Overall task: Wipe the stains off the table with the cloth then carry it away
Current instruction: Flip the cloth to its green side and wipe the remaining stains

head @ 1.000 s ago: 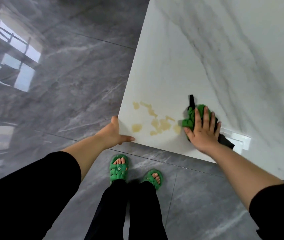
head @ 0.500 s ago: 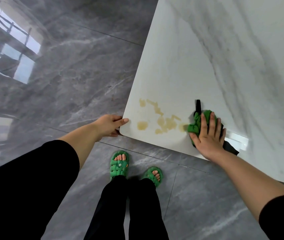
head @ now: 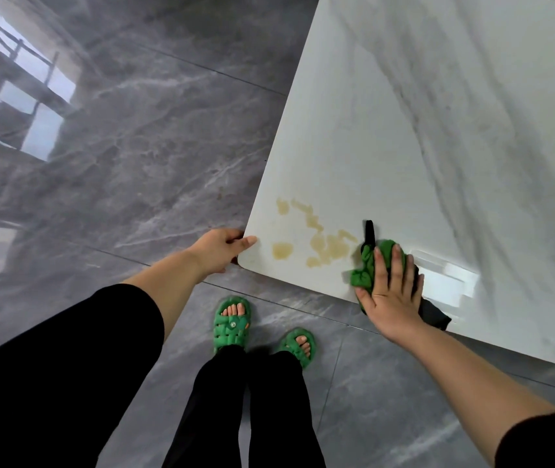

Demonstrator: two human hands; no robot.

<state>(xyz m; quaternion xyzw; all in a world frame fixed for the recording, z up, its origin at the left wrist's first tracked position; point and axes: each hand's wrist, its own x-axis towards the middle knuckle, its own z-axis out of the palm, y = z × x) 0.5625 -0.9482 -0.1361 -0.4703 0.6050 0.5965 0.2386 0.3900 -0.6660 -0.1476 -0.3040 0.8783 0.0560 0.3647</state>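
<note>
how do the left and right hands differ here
The left hand grips the corner of the table, thumb on top; the right hand lies flat, fingers straight, pressing the green cloth. The left hand is left of the yellow stains, the right hand right of them. Both are at the table's near edge.

One cloth (head: pixel 365 269), one table (head: pixel 404 130), two sandals (head: pixel 232 324).

Black sleeves (head: pixel 66 366) end near the elbows, with black trousers (head: pixel 269 417) and green open-toed sandals (head: pixel 232 324).
</note>
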